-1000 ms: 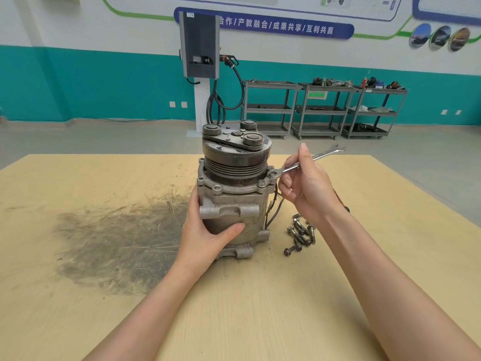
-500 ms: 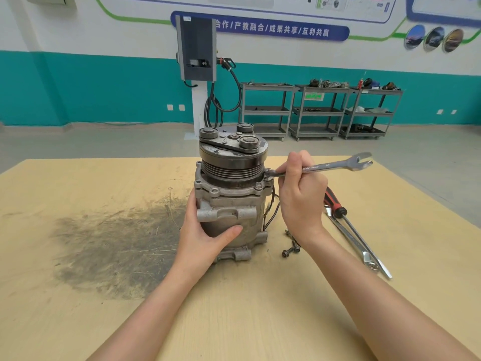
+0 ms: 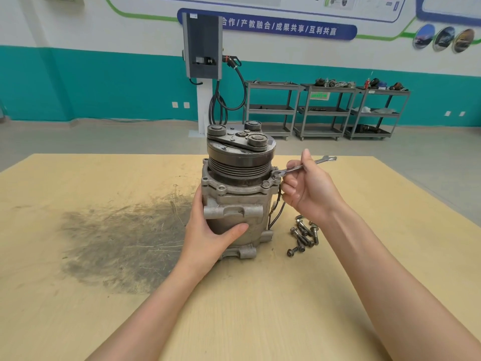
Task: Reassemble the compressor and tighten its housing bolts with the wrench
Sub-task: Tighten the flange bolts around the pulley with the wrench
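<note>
The compressor (image 3: 238,188) is stood upright at the centre of the table (image 3: 260,308). Its lower body is gripped at 8 o'clock by the left hand (image 3: 208,235). The wrench (image 3: 299,168) is held in the curled right hand (image 3: 309,188), its ring end seated on a housing bolt (image 3: 276,175) at 3 o'clock. Loose bolts (image 3: 303,234) are lying at 4 o'clock.

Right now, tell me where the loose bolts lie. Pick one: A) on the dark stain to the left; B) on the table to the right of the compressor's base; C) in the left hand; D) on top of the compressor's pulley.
B: the loose bolts lie in a small heap on the table, just right of the base of the compressor and below the right hand.
</note>
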Demonstrator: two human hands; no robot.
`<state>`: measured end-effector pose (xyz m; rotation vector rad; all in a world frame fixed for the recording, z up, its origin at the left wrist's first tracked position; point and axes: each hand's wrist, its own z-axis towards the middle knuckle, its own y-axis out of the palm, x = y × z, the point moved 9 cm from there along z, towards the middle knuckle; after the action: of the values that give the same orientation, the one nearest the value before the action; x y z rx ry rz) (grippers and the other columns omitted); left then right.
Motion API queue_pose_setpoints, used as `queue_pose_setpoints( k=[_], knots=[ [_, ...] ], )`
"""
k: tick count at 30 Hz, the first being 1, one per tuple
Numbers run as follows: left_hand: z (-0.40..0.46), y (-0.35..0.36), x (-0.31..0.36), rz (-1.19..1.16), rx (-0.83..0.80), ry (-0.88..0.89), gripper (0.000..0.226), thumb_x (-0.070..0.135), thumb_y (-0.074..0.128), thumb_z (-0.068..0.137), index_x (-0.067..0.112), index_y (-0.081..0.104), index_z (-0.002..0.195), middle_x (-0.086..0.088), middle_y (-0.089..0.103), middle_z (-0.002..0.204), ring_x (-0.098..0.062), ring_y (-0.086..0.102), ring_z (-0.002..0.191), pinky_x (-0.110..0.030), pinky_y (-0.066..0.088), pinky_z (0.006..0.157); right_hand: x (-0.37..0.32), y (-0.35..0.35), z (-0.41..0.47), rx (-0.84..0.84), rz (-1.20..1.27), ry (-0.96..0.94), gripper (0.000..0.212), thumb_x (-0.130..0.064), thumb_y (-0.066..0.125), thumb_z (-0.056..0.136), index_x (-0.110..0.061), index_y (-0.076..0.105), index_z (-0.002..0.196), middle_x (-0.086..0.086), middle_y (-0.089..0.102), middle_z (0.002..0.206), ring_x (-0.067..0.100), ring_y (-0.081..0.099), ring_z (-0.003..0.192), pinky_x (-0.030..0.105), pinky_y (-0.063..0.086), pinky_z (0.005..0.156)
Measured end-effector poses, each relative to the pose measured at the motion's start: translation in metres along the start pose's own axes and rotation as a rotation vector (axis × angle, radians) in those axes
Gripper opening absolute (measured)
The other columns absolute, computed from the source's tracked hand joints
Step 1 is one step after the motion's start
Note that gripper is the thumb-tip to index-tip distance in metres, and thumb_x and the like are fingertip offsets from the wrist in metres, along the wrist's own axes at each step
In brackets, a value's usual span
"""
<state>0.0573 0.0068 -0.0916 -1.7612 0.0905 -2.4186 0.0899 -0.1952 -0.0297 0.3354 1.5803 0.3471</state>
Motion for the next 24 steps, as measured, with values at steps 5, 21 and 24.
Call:
queue_pose_setpoints(
  k=[5,21,24],
  knots=[
    [0.0,0.0,0.001,0.007,-0.002,-0.003,0.11,0.053,0.084,0.054,0.028,0.033,0.148,0.008,0.056,0.14,-0.011,0.05,0.132,-0.044,0.04,0.114,-0.004,0.003,-0.001,-0.027,0.024,-0.002,0.049,-0.049,0.029,0.104,-0.015,0.052,0.078,-0.001,0.04,0.047,0.011,0.038,0.041,0.02,0.029,0.043],
    [0.0,0.0,0.001,0.018,0.013,-0.018,0.115,0.056,0.083,0.053,0.026,0.031,0.15,0.007,0.055,0.141,-0.01,0.049,0.133,-0.043,0.039,0.114,-0.009,0.009,0.009,-0.039,-0.085,0.034,0.049,-0.045,0.032,0.105,-0.015,0.052,0.072,-0.004,0.036,0.04,0.009,0.035,0.034,0.016,0.03,0.037],
    [0.001,0.0,-0.001,0.017,0.011,-0.017,0.113,0.054,0.084,0.053,0.026,0.032,0.149,0.007,0.057,0.14,-0.011,0.05,0.132,-0.044,0.041,0.113,-0.009,0.013,0.015,-0.085,-0.118,0.056,0.05,-0.044,0.033,0.105,-0.016,0.052,0.069,-0.005,0.033,0.039,0.009,0.033,0.034,0.016,0.029,0.036]
  ],
)
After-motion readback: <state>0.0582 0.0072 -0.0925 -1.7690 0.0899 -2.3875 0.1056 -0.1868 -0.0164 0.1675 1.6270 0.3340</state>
